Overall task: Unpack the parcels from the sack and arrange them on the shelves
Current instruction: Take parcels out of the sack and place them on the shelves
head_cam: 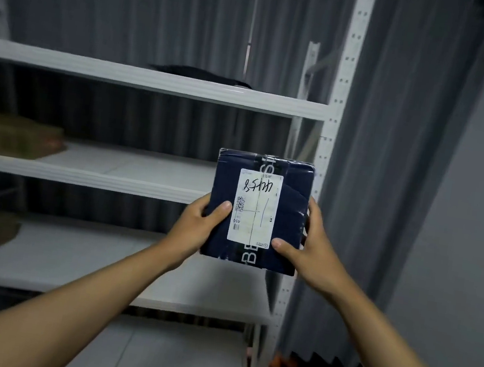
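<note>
Dark blue parcel [290, 209], held up before white shelving unit [155, 80].

Left hand [197, 223] grips its left edge, thumb on the front; right hand [308, 253] clasps the right edge, thumb below the white label [254, 207]. Brown parcels [9, 133] lie on the left of two shelves; grey curtain [392, 174] behind.

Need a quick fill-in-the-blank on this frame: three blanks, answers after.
1. The dark blue parcel is held by ____ hands, the left hand and the right hand.
2. The white label on it has handwritten digits that read ____ from this view.
3. The brown parcels on the white shelf unit lie toward its ____ side.

Missing words: both; upside down; left
</note>
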